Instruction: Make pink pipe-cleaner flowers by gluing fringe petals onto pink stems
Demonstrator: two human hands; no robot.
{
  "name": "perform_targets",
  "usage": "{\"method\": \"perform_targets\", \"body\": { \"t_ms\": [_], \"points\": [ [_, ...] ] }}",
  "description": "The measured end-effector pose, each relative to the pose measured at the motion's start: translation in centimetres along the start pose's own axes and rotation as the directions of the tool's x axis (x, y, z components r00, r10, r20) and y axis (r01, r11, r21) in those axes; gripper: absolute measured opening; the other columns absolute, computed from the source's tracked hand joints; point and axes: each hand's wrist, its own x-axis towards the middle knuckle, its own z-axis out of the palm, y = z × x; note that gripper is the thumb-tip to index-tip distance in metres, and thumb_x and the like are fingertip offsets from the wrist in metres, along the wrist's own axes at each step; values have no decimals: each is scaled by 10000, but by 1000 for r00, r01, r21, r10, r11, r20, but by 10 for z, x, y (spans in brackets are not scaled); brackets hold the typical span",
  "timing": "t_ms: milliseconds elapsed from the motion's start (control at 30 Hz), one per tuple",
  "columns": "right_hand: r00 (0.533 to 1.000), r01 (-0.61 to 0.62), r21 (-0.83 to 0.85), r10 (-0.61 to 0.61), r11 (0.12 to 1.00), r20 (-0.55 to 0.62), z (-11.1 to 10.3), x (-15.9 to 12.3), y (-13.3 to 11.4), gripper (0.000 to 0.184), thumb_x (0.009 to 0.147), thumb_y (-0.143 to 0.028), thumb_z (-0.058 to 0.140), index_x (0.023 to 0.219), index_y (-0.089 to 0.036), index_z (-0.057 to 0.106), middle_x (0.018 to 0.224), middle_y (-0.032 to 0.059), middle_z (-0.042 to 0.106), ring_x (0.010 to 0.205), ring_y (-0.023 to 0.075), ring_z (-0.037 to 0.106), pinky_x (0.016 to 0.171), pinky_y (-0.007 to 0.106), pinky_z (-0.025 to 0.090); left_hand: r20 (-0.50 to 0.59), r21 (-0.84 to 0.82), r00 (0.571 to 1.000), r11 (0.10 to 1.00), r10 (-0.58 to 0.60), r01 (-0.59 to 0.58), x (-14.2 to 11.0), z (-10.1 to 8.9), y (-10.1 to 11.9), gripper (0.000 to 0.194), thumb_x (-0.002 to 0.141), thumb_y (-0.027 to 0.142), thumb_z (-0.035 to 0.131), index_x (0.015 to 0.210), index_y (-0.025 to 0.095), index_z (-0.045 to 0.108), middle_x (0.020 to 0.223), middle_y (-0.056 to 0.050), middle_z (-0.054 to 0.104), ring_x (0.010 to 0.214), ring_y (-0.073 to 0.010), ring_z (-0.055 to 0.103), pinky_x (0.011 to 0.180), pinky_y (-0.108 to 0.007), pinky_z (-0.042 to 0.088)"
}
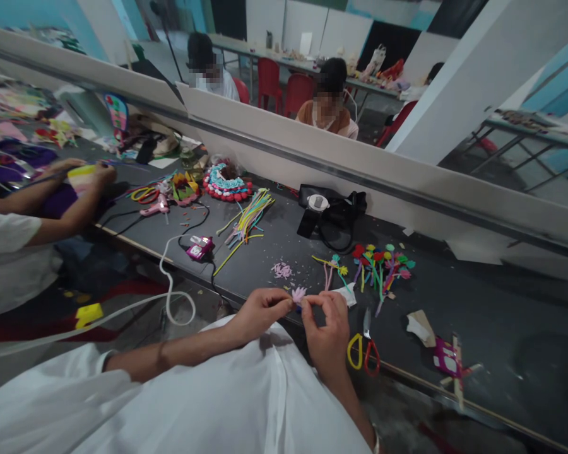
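Note:
A small pale pink flower [298, 294] with pointed petals is held between my two hands at the table's near edge. My left hand [269, 311] pinches it from the left with thumb and forefinger. From the right, my right hand [327, 318] pinches its other side, fingers curled. Just beyond lies a small pile of cut lilac pieces [281, 270]. A few pipe-cleaner stems with blossoms [334, 266] rest past my right hand, beside a bunch of colourful pipe-cleaner flowers [381, 265]. Scissors [366, 340] with yellow and orange handles lie right of that hand.
Loose pipe cleaners [248, 217] lie farther back, near a pink glue gun [159, 205] and a purple box with a cord [199, 247]. A black bag [334, 208] leans by the low white partition [284, 135]. At left, another person's arms [71, 208] work on something yellow and pink.

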Motion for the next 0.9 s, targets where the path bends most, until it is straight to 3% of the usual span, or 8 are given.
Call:
{"method": "perform_targets", "body": {
  "t_ms": [200,333,433,900],
  "points": [
    [998,-54,49,53,997,24,-3,4,0,138,932,-283,546,915,-202,656,913,45,599,926,185,558,859,358,450,-14,-30,999,999,-33,33,0,-1,4,280,813,357,558,709,118,661,620,18,524,607,-99,433,576,-211,332],
    [995,-92,131,94,987,-10,-12,8,-4,186,952,-264,506,1050,-203,652,984,54,640,930,171,597,840,326,476,-29,-161,991,979,-131,125,1,0,9,294,800,397,561,711,125,630,522,66,393,499,-72,306,487,-208,240],
    [993,-99,147,107,984,-47,-15,8,-6,155,933,-257,545,1034,-208,652,964,42,651,877,160,609,806,303,488,-11,-234,987,960,-162,155,2,0,9,290,797,405,577,734,127,630,502,79,356,472,-65,259,462,-210,192],
    [999,25,98,-21,995,-42,-7,10,-10,146,898,-208,603,1026,-221,672,946,50,618,923,173,577,836,333,489,-20,-151,998,987,-60,56,1,1,10,318,805,425,591,739,122,662,531,63,389,502,-70,279,476,-211,211]
  ]
}}
